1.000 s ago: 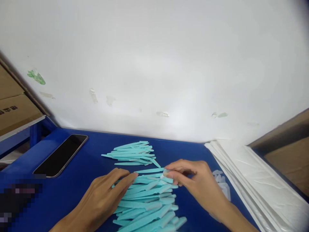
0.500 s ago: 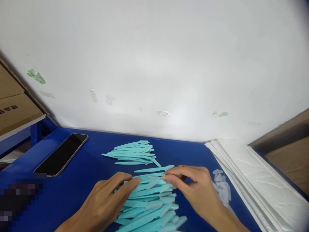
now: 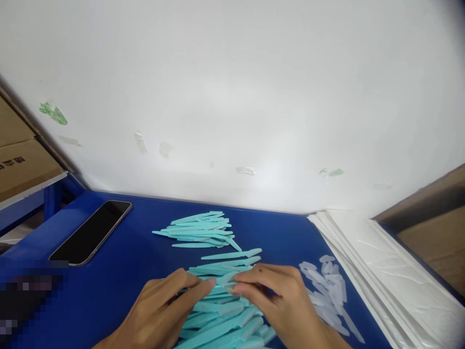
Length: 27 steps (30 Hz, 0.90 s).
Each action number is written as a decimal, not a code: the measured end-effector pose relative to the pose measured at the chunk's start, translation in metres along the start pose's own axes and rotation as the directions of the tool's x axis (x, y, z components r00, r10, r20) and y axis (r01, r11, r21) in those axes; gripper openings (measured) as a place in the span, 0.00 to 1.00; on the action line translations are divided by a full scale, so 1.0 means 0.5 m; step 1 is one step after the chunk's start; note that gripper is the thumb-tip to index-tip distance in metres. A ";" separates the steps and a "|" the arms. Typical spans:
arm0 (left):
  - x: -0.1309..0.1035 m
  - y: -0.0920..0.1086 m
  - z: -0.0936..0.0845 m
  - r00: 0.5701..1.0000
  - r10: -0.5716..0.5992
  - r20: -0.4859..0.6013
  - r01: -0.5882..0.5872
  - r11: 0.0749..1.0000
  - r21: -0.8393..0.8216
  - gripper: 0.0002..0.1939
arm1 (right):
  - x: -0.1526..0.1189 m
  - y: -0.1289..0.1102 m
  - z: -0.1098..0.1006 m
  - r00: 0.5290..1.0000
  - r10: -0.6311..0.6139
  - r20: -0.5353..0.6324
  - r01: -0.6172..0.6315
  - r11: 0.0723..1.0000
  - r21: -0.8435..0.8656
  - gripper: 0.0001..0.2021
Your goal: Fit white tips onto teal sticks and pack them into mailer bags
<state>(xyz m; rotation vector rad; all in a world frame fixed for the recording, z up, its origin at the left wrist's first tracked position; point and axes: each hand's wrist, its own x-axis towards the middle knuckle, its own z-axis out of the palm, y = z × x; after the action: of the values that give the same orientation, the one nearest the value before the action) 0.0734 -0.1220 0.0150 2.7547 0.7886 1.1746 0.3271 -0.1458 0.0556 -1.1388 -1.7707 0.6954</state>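
Observation:
A big heap of turquoise eyebrow razors (image 3: 218, 317) lies between my hands, most with their blade ends to the right. My left hand (image 3: 156, 305) is closed at the heap's left side, thumb and forefinger pinching the handle of one eyebrow razor (image 3: 224, 280). From the right, my right hand (image 3: 279, 291) pinches the blade end of that razor between thumb and forefinger; its fingertips partly hide it. Beyond my hands, one single razor (image 3: 232, 254) lies apart, and a smaller pile of razors (image 3: 199, 230) rests behind it.
Translucent white blade caps (image 3: 329, 293) lie scattered right of my right hand. Folded white plastic sheets (image 3: 392, 276) run along the right edge. A phone (image 3: 92, 232) lies at the left on the blue table (image 3: 145, 242). A white panel (image 3: 232, 97) stands behind, with cardboard boxes (image 3: 27, 165) at left.
My right hand has moved left and toward me, its fingertips now close to the left thumb. More of the blade caps at the right have come into sight.

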 end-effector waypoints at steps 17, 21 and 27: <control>0.017 -0.044 0.001 0.992 -0.099 0.081 0.088 0.987 0.136 0.22 | 0.036 0.045 -0.085 0.944 -0.090 0.316 0.261 0.790 -0.555 0.15; 0.031 -0.073 -0.006 0.988 -0.124 0.090 0.106 0.977 0.183 0.14 | 0.053 0.088 -0.109 0.963 -0.007 0.270 0.171 0.789 -0.590 0.13; 0.020 -0.094 -0.007 0.983 -0.125 0.135 0.089 0.967 0.240 0.11 | 0.049 0.116 -0.105 0.943 0.070 0.325 0.147 0.789 -0.597 0.13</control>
<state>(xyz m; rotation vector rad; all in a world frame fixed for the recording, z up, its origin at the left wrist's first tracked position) 0.0563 -0.0769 0.0135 2.8959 1.1070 0.8960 0.3934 -0.0999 0.0413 -1.4661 -2.4115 0.2789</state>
